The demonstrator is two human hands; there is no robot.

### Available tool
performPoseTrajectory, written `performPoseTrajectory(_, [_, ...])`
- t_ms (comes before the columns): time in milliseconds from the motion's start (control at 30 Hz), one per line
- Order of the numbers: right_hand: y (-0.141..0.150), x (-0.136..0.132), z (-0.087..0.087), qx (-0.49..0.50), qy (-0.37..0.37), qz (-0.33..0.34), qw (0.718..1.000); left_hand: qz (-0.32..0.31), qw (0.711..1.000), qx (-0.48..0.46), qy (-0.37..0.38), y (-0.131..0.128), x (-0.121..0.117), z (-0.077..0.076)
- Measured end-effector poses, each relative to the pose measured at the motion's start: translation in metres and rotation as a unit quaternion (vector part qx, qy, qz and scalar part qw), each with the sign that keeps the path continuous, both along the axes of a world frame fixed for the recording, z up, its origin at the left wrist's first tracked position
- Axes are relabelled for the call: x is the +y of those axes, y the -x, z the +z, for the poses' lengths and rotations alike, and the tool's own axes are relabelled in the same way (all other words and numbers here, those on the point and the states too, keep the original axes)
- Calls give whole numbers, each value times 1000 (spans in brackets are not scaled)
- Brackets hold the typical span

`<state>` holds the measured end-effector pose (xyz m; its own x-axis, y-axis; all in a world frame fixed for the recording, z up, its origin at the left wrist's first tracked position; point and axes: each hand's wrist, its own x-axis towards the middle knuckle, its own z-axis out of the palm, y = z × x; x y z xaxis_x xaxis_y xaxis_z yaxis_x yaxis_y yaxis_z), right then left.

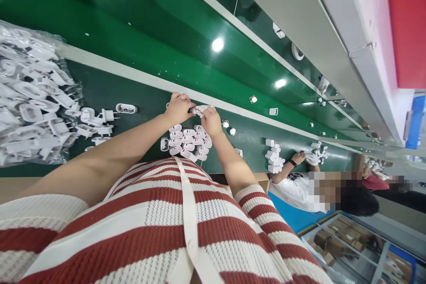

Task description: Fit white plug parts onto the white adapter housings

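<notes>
My left hand (pixel 179 108) and my right hand (pixel 211 121) meet over the green bench. Between their closed fingers is a white charger part (pixel 201 110), with a small dark bit at its left end; its exact shape is hidden. Just below, close to my body, several white charger housings (pixel 188 139) lie grouped in rows. Another housing (pixel 164 144), open side up with dark insides, rests at the group's left edge. Right of my right hand sit two small white circuit pieces (pixel 232 131). An open oval housing (pixel 126 108) lies beyond my left forearm.
A clear plastic bag (pixel 36 97) heaped with white plug housings fills the left side. A pale rail (pixel 133 74) separates the bench from a green belt (pixel 186 53) carrying scattered parts. To the right, a co-worker (pixel 299 188) sits by stacked white housings (pixel 274 157). A shelf (pixel 316 13) overhangs at upper right.
</notes>
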<state>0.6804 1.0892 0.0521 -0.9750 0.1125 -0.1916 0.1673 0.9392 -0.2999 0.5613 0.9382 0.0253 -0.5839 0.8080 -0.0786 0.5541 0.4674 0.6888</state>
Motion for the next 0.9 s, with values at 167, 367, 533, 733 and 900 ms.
performPoseTrajectory(167, [-3,1,-4,20,-2,-1,1000,2,1000,4,1,-1,-1,-1])
performPoseTrajectory(367, [3,-5,2,-16,-19,12,1000,1,1000,10,3,-1,-1,-3])
performPoseTrajectory(533, [6,-21,1,-26,-43,-16,999,-7,1000,13,1,-2,-3,-4])
performPoseTrajectory(733, [16,-15,-2,-37,-16,-51,998,-19,1000,25,-5,-4,-2,-1])
performPoseTrajectory(900, [-3,16,-3,80,116,-191,971,-24,999,38,-2,22,11,6])
